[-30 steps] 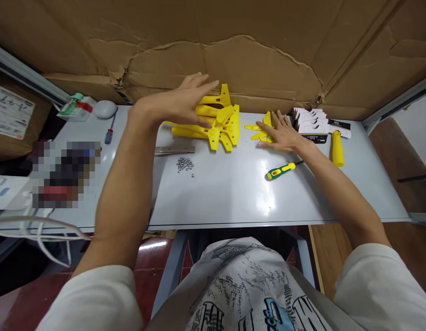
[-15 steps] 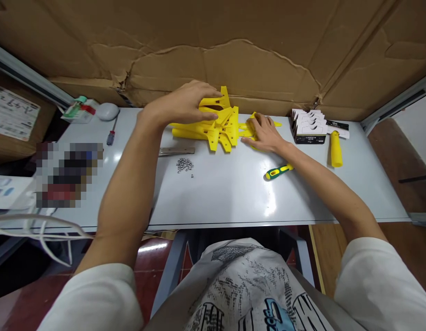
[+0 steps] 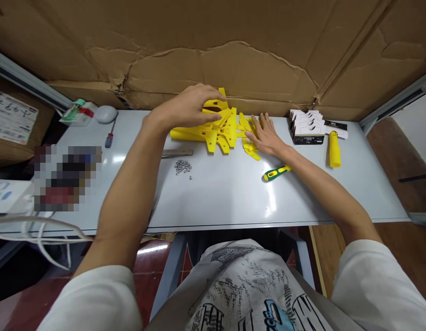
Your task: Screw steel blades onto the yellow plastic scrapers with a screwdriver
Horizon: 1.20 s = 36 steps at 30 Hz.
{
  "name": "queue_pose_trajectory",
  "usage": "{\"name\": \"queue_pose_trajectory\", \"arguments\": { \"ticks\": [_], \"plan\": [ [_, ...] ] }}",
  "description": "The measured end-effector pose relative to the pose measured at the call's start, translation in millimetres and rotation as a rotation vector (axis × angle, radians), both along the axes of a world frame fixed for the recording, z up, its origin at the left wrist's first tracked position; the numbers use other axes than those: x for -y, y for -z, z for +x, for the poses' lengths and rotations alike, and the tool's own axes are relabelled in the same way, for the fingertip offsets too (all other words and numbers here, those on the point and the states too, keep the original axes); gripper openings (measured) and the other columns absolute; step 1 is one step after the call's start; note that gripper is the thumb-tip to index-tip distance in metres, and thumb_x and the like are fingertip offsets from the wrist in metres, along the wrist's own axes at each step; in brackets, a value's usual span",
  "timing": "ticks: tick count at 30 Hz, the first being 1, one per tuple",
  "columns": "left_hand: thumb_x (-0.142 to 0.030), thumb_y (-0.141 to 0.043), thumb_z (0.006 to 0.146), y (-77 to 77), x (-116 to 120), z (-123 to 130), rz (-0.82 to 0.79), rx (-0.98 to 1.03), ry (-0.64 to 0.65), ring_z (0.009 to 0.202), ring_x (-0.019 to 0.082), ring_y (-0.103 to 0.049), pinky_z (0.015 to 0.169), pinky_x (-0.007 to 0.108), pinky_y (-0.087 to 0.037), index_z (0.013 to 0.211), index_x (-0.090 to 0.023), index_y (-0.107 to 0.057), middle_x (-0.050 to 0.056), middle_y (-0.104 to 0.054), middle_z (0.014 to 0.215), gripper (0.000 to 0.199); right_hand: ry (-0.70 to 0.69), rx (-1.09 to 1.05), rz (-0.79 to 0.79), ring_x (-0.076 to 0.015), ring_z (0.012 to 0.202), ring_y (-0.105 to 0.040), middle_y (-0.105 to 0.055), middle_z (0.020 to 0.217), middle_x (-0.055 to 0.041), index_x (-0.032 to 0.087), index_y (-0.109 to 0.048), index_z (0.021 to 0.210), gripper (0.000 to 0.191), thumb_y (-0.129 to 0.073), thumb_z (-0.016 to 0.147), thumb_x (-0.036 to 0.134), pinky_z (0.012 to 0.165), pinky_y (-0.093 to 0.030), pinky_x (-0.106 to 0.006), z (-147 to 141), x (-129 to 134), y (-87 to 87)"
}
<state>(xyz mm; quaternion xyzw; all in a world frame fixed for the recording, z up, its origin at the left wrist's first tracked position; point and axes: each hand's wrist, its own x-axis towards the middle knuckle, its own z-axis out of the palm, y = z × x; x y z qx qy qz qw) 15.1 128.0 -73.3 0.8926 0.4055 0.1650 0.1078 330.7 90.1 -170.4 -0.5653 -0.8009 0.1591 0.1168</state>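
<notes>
A heap of long yellow plastic pieces (image 3: 213,133), with flared, holed ends, lies at the back middle of the table. My left hand (image 3: 195,105) arches over it, thumb and fingers apart; whether the fingertips touch the pieces I cannot tell. To the right, my right hand (image 3: 266,135) rests flat with spread fingers on smaller, thin yellow pieces (image 3: 251,151), partly covering them. In front of the heap lie a flat metal strip (image 3: 178,152), partly behind my left forearm, and a small pile of screws (image 3: 183,167). A green and yellow screwdriver handle (image 3: 275,173) pokes out from under my right forearm.
Stacked white and black boxes (image 3: 307,128) stand at the back right, beside a yellow handle (image 3: 334,150). At the left are a small screwdriver (image 3: 109,139), a white mouse (image 3: 106,114) and white cables (image 3: 40,223). A cardboard wall (image 3: 220,69) closes off the table's back.
My right hand has flattened and its fingers have spread; more of the thin yellow pieces show around it, spread toward the front. My left hand stays over the heap, nearly unmoved.
</notes>
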Motion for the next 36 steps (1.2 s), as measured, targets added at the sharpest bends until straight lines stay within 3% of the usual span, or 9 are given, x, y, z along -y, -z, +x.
{"name": "queue_pose_trajectory", "arguments": {
  "ticks": [3,7,10,12,16,21,25,29,36],
  "plan": [
    [-0.071,-0.061,0.100,-3.5,2,-2,0.011,-0.031,-0.001,0.152,0.034,-0.060,0.137,0.059,-0.044,0.150,-0.033,-0.073,0.003,-0.070,0.162,0.064,0.046,-0.031,0.100,-0.0380,0.187,-0.011,-0.027,0.196,-0.0187,0.014,-0.033,0.185,0.096,-0.041,0.114,0.078,0.152,-0.016,-0.058,22,-2,-22.3],
    [-0.064,-0.061,0.101,-4.5,2,2,0.014,-0.048,-0.004,0.149,0.032,-0.060,0.136,0.061,-0.046,0.151,-0.033,-0.071,0.002,-0.070,0.161,0.060,0.465,-0.036,0.321,-0.0425,0.167,-0.047,-0.053,0.175,-0.0264,0.013,-0.053,0.170,0.068,-0.053,0.111,0.046,0.141,-0.035,-0.063,96,-11,-51.0],
    [-0.057,-0.066,0.097,1.0,0,7,0.000,-0.018,0.014,0.149,0.035,-0.062,0.134,0.061,-0.047,0.146,-0.037,-0.075,0.003,-0.072,0.158,0.053,0.717,0.071,0.226,-0.0504,0.160,-0.050,-0.061,0.165,-0.0339,0.008,-0.063,0.160,0.063,-0.052,0.113,0.049,0.133,-0.037,-0.072,147,-13,-55.0],
    [-0.055,-0.069,0.095,4.8,0,10,-0.020,0.012,0.024,0.150,0.037,-0.062,0.134,0.062,-0.046,0.142,-0.039,-0.076,0.003,-0.073,0.156,0.050,0.693,0.069,0.102,-0.0518,0.156,-0.055,-0.066,0.162,-0.0356,0.007,-0.065,0.160,0.068,-0.051,0.115,0.057,0.129,-0.039,-0.073,167,-13,-53.1],
    [-0.055,-0.070,0.097,5.1,3,12,-0.064,0.012,0.033,0.153,0.039,-0.061,0.137,0.064,-0.042,0.143,-0.039,-0.075,0.004,-0.072,0.159,0.049,0.511,-0.018,-0.056,-0.0405,0.153,-0.062,-0.063,0.173,-0.0257,0.017,-0.056,0.175,0.080,-0.060,0.113,0.068,0.127,-0.048,-0.055,186,-13,-55.1],
    [-0.057,-0.066,0.100,3.4,3,14,-0.082,-0.053,0.039,0.152,0.039,-0.061,0.136,0.063,-0.043,0.149,-0.034,-0.074,0.008,-0.071,0.161,0.055,0.365,-0.072,-0.199,-0.0343,0.125,-0.076,-0.057,0.177,-0.0252,0.018,-0.048,0.181,0.108,-0.095,0.091,0.054,0.087,-0.065,-0.042,194,-16,-60.9],
    [-0.053,-0.067,0.098,8.3,2,17,-0.075,-0.059,0.042,0.152,0.039,-0.062,0.137,0.062,-0.042,0.151,-0.032,-0.074,0.008,-0.072,0.159,0.058,0.354,0.004,-0.124,-0.0441,0.152,-0.061,-0.057,0.175,-0.0303,0.012,-0.052,0.178,0.112,-0.104,0.084,0.039,0.124,-0.050,-0.054,189,-18,-54.1],
    [-0.048,-0.068,0.100,11.7,16,33,-0.095,-0.017,0.051,0.150,0.038,-0.065,0.136,0.059,-0.045,0.149,-0.028,-0.075,0.010,-0.074,0.157,0.054,0.341,0.035,-0.076,-0.0504,0.157,-0.058,-0.060,0.171,-0.0335,0.012,-0.054,0.177,0.110,-0.104,0.084,0.041,0.128,-0.044,-0.060,181,-19,-44.9],
    [-0.030,-0.081,0.093,38.2,20,131,-0.225,0.143,0.029,0.126,0.032,-0.080,0.121,0.047,-0.058,0.152,-0.015,-0.069,0.014,-0.079,0.149,0.062,0.291,0.016,0.034,-0.0521,0.157,-0.061,-0.069,0.165,-0.0248,0.013,-0.063,0.169,0.102,-0.099,0.082,0.052,0.133,-0.047,-0.066,163,-21,-34.2]
  ]
}}
